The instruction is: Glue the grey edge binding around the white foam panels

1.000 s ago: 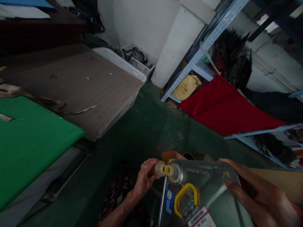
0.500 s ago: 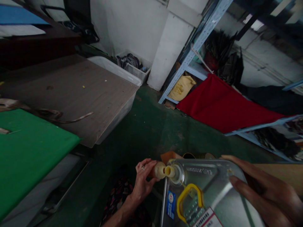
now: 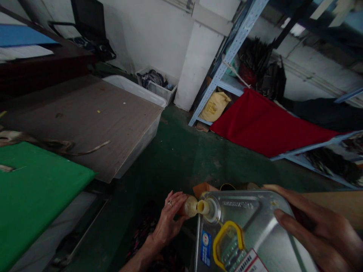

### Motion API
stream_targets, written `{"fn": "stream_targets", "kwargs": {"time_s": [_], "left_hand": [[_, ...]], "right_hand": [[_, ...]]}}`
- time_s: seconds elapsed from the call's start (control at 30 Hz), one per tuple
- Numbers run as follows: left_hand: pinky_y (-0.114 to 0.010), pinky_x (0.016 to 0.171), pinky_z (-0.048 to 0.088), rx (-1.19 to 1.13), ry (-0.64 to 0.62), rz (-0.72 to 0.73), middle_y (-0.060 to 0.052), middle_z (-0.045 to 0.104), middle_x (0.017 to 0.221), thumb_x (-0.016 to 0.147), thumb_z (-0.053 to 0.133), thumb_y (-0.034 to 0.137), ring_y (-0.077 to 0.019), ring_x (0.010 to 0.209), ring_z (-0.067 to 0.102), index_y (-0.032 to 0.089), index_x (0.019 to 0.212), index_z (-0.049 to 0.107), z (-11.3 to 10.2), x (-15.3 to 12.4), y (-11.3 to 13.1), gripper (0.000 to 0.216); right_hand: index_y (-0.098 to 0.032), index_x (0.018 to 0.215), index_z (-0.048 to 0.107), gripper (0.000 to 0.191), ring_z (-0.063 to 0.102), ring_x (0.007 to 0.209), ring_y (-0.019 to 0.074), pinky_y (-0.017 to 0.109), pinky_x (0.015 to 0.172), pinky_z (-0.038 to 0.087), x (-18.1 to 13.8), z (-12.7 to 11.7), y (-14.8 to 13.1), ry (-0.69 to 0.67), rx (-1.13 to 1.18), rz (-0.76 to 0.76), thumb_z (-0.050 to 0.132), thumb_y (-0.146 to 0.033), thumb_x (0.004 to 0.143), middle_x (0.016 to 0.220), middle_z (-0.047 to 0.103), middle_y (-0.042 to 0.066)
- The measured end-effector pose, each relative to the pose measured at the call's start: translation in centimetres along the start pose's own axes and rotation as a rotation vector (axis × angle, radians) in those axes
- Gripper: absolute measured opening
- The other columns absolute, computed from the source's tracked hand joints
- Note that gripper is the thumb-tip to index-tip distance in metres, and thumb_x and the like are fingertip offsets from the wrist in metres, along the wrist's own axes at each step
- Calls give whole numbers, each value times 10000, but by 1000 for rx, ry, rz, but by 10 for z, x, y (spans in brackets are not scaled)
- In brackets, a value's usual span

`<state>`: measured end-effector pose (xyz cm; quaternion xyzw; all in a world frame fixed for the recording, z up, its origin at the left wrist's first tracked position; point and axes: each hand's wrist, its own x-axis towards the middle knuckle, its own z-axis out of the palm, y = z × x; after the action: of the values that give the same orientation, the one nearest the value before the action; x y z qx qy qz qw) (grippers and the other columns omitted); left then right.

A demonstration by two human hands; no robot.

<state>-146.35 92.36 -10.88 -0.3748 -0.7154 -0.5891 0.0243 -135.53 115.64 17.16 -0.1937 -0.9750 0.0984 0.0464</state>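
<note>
My left hand (image 3: pixel 169 217), with a ring on one finger, is closed round a small bottle (image 3: pixel 190 206) with an amber lower part and pale neck. The bottle lies tilted, its mouth at the yellowish spout (image 3: pixel 203 207) of a large metal can (image 3: pixel 258 215). Whether liquid passes between them I cannot tell. A yellow handle (image 3: pixel 218 241), a blue label and a barcode sticker show on the can's top. My right hand (image 3: pixel 320 230) grips the can's right end, thumb on top and fingers along the far edge. The can is tipped toward the bottle.
On the left are a green-topped table (image 3: pixel 42 196) and a brown board (image 3: pixel 85 121) over a white bin. A blue metal rack (image 3: pixel 224 71) draped with red cloth (image 3: pixel 272 128) stands right. Behind the can sit a round tin rim and a piece of cardboard (image 3: pixel 202 189).
The view has tilted slightly, so the background sits a little differently. The bottle stays at the spout, and both hands keep their hold with hardly any movement.
</note>
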Motion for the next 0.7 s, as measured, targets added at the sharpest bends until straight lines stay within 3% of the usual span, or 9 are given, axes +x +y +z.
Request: {"fn": "stream_targets", "kwargs": {"time_s": [0.17,0.37,0.47,0.7], "left_hand": [[-589,1037,424,16,-36,46,-143,686,1180,809,676,184,-312,1149,622,209,1326,489,-7,0,1,551],[-570,1091,361,41,-131,119,-118,684,1191,809,588,95,-284,1195,591,234,1343,454,-16,0,4,568],[-563,1107,344,26,-139,162,-111,688,1191,797,581,92,-274,1197,591,233,1348,441,-17,3,8,586],[-544,1089,406,-38,-128,28,-98,708,1174,755,716,198,-290,1117,654,246,1275,574,-22,15,28,541]], "right_hand": [[-349,1180,666,422,704,933,264,381,901,554,2,-3,-13,14,9,3,541,-568,842,1115,715,-13],[-340,1135,682,392,707,930,244,323,762,604,7,-1,-19,54,21,-39,544,-549,833,1076,727,-11],[-338,1157,672,424,690,991,249,362,844,580,6,-2,-17,33,43,16,543,-566,823,1111,716,-14],[-250,1115,708,506,666,1043,286,370,911,551,1,-24,-20,10,185,189,609,-573,738,1126,711,19]]}}
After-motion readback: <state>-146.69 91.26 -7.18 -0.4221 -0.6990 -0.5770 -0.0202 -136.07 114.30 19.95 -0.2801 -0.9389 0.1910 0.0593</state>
